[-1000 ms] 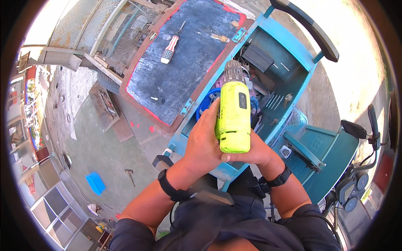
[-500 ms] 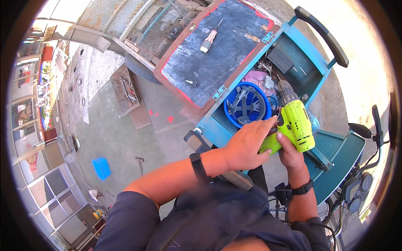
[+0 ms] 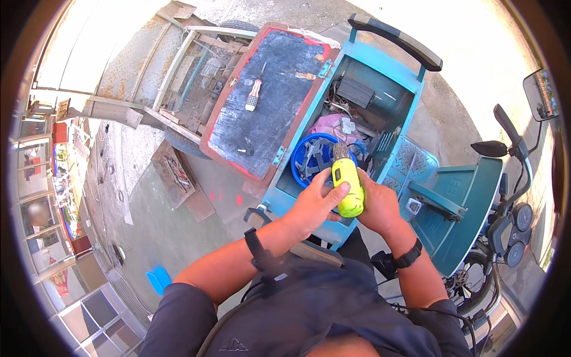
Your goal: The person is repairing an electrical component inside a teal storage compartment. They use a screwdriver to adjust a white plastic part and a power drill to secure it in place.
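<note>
A yellow-green cordless drill [image 3: 351, 193] is held between my two hands, its dark chuck [image 3: 341, 151] pointing away from me. My left hand [image 3: 312, 205] grips its left side, the thumb lying across the body. Against the right side my right hand [image 3: 380, 205] is closed round it; the handle and most of those fingers are hidden. Just beyond the drill, a blue hard hat [image 3: 297, 172], hollow side up with grey straps, sits in the teal storage box [image 3: 380, 61]. Pink cloth [image 3: 331, 124] and a black ribbed block [image 3: 355, 93] lie deeper in that box.
The box's dark lid [image 3: 264, 128] lies folded back leftward, carrying a screwdriver [image 3: 254, 95] and a small dark piece [image 3: 245, 151]. A padded bar [image 3: 395, 41] crosses the far end. Handlebars with a mirror [image 3: 489, 149] stand at right. A blue bin [image 3: 159, 280] is on the floor at left.
The drill has swung from lying sideways to pointing away from me and has moved left. My left hand has shifted from its handle to its body. The whole view has also turned.
</note>
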The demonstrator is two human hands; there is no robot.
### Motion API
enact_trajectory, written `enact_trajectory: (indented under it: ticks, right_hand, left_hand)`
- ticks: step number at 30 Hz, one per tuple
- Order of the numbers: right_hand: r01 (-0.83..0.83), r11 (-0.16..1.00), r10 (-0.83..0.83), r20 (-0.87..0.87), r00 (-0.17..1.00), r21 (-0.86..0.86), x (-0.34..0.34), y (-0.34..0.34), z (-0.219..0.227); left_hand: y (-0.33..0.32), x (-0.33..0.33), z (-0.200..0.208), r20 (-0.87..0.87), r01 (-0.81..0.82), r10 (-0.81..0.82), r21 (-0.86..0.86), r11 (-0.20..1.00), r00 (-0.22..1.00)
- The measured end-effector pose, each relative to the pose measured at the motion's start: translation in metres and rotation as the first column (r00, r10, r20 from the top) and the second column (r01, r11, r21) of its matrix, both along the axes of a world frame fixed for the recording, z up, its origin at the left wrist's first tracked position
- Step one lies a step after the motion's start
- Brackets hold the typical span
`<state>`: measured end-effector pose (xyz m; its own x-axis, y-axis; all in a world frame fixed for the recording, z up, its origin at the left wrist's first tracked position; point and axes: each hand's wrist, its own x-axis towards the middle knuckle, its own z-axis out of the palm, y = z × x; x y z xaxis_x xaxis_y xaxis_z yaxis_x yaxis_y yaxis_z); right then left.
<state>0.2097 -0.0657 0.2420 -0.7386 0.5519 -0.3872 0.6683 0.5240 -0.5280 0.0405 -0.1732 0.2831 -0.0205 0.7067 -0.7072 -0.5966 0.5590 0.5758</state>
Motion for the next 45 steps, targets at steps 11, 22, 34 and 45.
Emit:
enact_trajectory:
  ticks: [11, 22, 34, 45]
  right_hand:
    - [0.026, 0.982, -0.026, -0.004, 1.000, 0.186, -0.050, 0.091, -0.080]
    - [0.204, 0.946, -0.216, 0.023, 0.976, 0.251, -0.114, 0.198, -0.182]
    - [0.191, 0.973, -0.218, 0.258, 0.941, 0.127, -0.140, 0.248, -0.223]
    - [0.193, 0.976, -0.214, 0.298, 0.930, 0.097, -0.142, 0.254, -0.232]
  left_hand:
    - [0.125, -0.013, -0.080, -0.310, -0.086, 0.044, -0.124, 0.989, 0.950]
    - [0.246, -0.067, -0.207, -0.352, -0.217, 0.203, 0.000, 0.976, 0.914]
    - [0.288, -0.087, -0.262, -0.349, -0.162, 0.141, -0.032, 0.986, 0.926]
    - [0.292, -0.086, -0.278, -0.335, -0.182, 0.170, -0.004, 0.983, 0.927]
